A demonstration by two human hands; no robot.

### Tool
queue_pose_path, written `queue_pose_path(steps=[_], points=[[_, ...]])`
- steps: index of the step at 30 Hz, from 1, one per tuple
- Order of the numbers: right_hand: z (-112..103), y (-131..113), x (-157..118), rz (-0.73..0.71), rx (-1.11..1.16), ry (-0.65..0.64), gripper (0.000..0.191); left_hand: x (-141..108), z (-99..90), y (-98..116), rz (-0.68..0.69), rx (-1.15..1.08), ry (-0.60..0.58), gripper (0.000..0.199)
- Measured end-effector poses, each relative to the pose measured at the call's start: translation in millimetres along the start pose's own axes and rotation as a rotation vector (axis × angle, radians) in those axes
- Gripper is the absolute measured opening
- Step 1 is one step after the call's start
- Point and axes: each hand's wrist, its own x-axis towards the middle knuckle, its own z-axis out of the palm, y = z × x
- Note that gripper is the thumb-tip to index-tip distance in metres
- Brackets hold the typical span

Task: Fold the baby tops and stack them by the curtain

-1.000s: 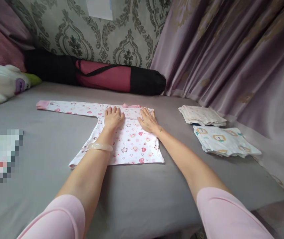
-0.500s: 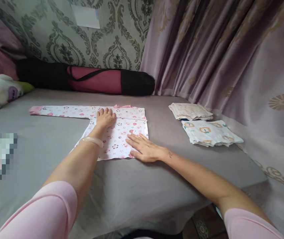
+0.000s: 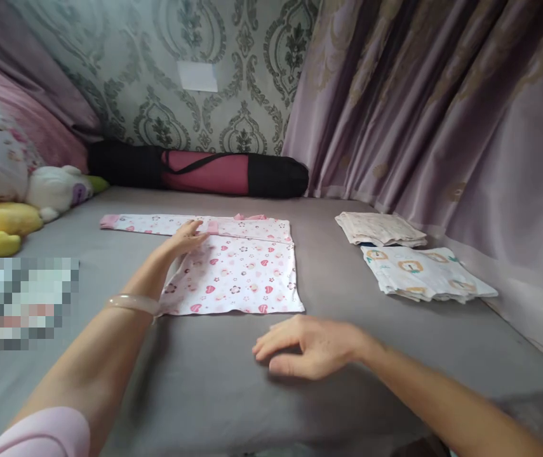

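A small white long-sleeved top [image 3: 233, 273] with pink hearts and flowers lies flat on the grey bed sheet [image 3: 214, 387]. One sleeve is laid across its upper part, and the other stretches out to the left, ending in a pink cuff. My left hand [image 3: 187, 238] is over the top's upper left side, fingers apart, holding nothing; whether it touches the cloth I cannot tell. Below the hem, off the garment, my right hand [image 3: 312, 346] hovers over or rests on the sheet, its fingers loosely bent and apart, with nothing in it.
Two folded cloth piles, one pale pink [image 3: 378, 228] and one white with orange prints [image 3: 423, 273], lie at the right beside the curtain [image 3: 395, 95]. A long black and red bag [image 3: 204, 172] lies along the wall. Plush toys [image 3: 59, 190] and a blurred-out item [image 3: 30, 304] are at the left.
My right hand has come off the top and moved down toward me. My left hand has lifted from pressing the top and shifted left. The view has turned slightly left.
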Motion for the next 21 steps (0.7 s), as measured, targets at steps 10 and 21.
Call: queue_pose_path(steps=[10,21], points=[[-78,82,136,0.397,-0.329,0.480,0.057,-31,-14.7,-40,-0.271,-0.070,0.186,0.042],[-75,86,273,0.552,-0.476,0.316,0.068,-26,-18.1,-50,-0.344,-0.045,0.242,0.044]])
